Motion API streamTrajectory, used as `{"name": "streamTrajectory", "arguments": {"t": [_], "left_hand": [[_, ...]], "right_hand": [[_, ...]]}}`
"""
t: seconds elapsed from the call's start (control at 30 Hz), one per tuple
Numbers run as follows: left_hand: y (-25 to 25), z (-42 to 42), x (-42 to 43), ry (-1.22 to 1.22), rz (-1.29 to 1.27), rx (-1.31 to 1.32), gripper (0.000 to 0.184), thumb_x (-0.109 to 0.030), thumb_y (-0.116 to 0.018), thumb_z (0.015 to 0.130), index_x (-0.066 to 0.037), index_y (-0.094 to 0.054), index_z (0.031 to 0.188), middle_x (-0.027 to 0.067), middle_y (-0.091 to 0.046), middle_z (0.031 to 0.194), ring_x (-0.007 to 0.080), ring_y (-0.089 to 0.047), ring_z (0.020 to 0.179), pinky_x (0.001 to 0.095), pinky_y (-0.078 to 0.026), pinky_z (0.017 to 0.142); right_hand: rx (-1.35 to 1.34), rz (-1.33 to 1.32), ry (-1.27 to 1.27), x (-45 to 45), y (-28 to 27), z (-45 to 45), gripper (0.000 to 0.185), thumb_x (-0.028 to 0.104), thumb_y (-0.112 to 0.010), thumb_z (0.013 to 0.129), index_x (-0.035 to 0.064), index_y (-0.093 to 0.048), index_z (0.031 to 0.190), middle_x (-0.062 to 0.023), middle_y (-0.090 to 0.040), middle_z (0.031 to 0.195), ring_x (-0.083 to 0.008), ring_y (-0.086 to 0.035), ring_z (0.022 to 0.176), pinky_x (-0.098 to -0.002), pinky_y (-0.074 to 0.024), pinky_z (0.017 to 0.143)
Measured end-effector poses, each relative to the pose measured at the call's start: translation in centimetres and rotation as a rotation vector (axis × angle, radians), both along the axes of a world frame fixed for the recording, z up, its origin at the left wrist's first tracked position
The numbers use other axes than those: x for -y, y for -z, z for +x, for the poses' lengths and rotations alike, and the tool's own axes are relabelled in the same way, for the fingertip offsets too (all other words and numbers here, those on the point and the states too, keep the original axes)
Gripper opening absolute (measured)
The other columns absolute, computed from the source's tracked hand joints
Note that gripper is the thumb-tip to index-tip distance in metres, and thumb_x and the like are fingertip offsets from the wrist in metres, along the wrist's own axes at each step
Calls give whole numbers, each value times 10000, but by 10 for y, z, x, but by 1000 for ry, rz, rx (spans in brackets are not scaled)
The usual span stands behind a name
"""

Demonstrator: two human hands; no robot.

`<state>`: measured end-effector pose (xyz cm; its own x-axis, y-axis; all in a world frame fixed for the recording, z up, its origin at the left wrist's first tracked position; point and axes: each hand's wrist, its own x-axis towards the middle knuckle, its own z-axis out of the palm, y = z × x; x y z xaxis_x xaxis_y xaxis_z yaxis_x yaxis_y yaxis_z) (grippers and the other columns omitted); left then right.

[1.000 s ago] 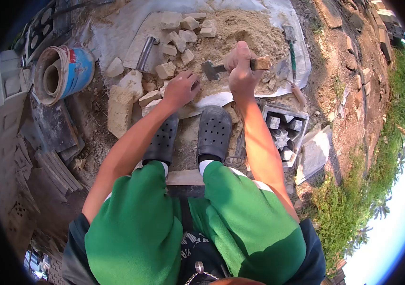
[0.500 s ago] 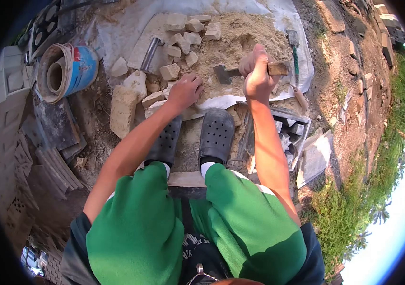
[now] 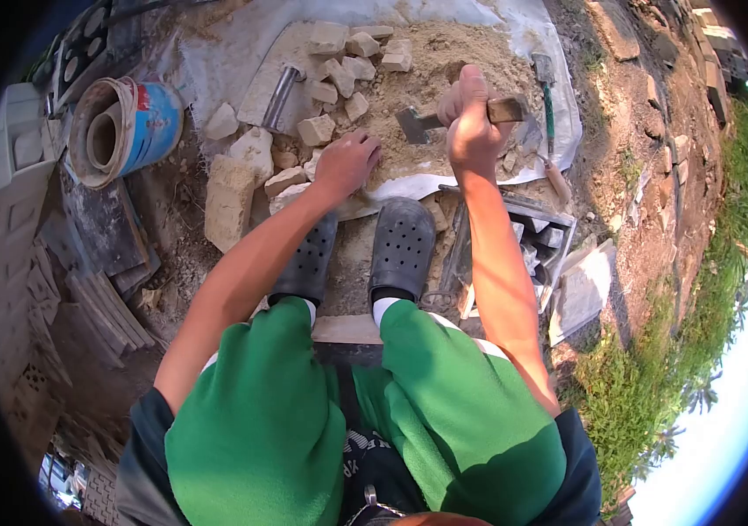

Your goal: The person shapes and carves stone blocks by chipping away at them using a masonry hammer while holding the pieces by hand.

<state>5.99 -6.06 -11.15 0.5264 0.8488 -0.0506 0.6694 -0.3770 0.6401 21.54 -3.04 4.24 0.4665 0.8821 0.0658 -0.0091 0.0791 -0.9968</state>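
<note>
My right hand [image 3: 475, 123] is wrapped round a short wooden-handled tool with a flat, dark metal blade [image 3: 411, 125]. The blade points left, above the pale sand [image 3: 444, 54], and the wooden butt [image 3: 506, 110] sticks out on the right. My left hand [image 3: 347, 165] is low at the near edge of the sand, its fingers curled downward; whatever is under them is hidden. Close to it lie a rough stone block [image 3: 316, 131] and several smaller cut stones [image 3: 339, 77]. A metal cylinder [image 3: 282, 100] rests on a flat slab behind them.
A blue bucket [image 3: 153, 127] stands at the left, near a large stone block [image 3: 228, 203]. On the right are a green-handled tool [image 3: 546, 96], a trowel [image 3: 556, 180] and a crate [image 3: 558, 210] of stone pieces. My dark clogs [image 3: 401, 245] are just below the white sheet [image 3: 567, 131].
My right hand and the bladed tool have shifted slightly up. The blade has turned a little. My left hand stays almost where it was.
</note>
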Motion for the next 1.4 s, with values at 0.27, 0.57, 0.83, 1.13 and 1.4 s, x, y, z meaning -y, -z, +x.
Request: {"name": "streamTrajectory", "arguments": {"t": [0.27,0.57,0.83,1.13,1.4], "left_hand": [[11,3,-3,37,55,-79,169,-245,-600,913,-87,-634,963,98,-590,905,290,-628,883,418,-512,754],[15,0,0,40,49,-84,155,-199,-529,930,-50,-557,960,137,-571,954,319,-615,931,443,-511,763],[1,0,-1,-48,-25,45,98,-152,-509,932,-84,-539,995,112,-573,943,317,-621,890,448,-515,723],[7,-3,1,4,121,79,211,-140,-549,917,-109,-602,1119,96,-639,1008,305,-643,918,427,-542,729],[-1,-2,-4,-196,6,355,181,-96,-582,930,-69,-583,1108,130,-635,1037,326,-629,943,407,-525,783]], "right_hand": [[11,62,-67,18,-4,0,491,253,-499,1011,126,-325,570,38,-287,513,-96,-240,429,-292,-195,435],[12,39,-19,0,-36,3,502,235,-492,998,138,-290,548,38,-277,491,-82,-243,421,-286,-199,427],[126,5,-92,-11,41,-12,471,250,-517,1011,86,-390,588,23,-355,527,-88,-323,489,-283,-269,487],[-95,57,-97,-3,-60,-16,482,238,-528,989,127,-329,564,48,-267,511,-87,-230,436,-284,-206,445],[-81,-93,-40,26,14,-25,480,228,-490,1006,114,-336,566,33,-310,510,-83,-262,447,-285,-226,448]]}}
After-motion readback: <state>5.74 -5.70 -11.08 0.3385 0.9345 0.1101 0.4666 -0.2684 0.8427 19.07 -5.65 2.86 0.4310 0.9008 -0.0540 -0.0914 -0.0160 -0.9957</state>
